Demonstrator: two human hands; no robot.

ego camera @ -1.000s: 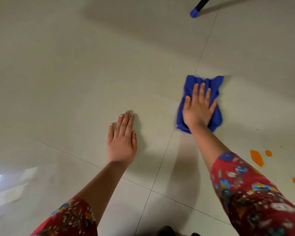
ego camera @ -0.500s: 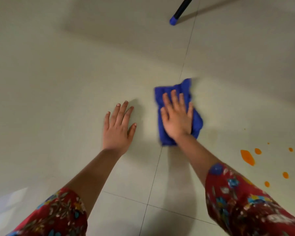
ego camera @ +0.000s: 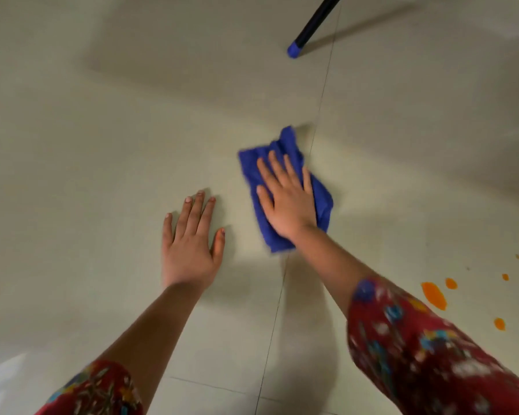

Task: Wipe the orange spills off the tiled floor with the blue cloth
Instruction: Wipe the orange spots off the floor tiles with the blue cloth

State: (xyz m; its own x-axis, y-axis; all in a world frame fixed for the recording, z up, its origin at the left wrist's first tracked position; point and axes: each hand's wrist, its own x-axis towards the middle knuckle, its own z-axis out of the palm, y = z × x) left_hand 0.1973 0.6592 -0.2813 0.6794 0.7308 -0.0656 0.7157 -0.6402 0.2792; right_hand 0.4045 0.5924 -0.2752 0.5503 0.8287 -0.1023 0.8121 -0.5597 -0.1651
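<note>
A crumpled blue cloth (ego camera: 322, 194) lies on the pale tiled floor (ego camera: 87, 145) near the middle of the view. My right hand (ego camera: 286, 199) presses flat on top of it, fingers spread and pointing away from me. My left hand (ego camera: 191, 239) rests flat on the bare tile just left of the cloth, fingers apart, holding nothing. Orange spills (ego camera: 433, 295) sit at the right: one larger elongated blot with several small drops around it, apart from the cloth and partly beside my right sleeve.
A black pole with a blue tip (ego camera: 295, 50) stands on the floor at the top right and casts a shadow. A grout line (ego camera: 321, 109) runs from the top down past the cloth. A bright reflection shows at the bottom left corner.
My right hand has slid the cloth leftward across the grout line, closer to my left hand. The view has shifted, so the pole shows more and the spills sit further right.
</note>
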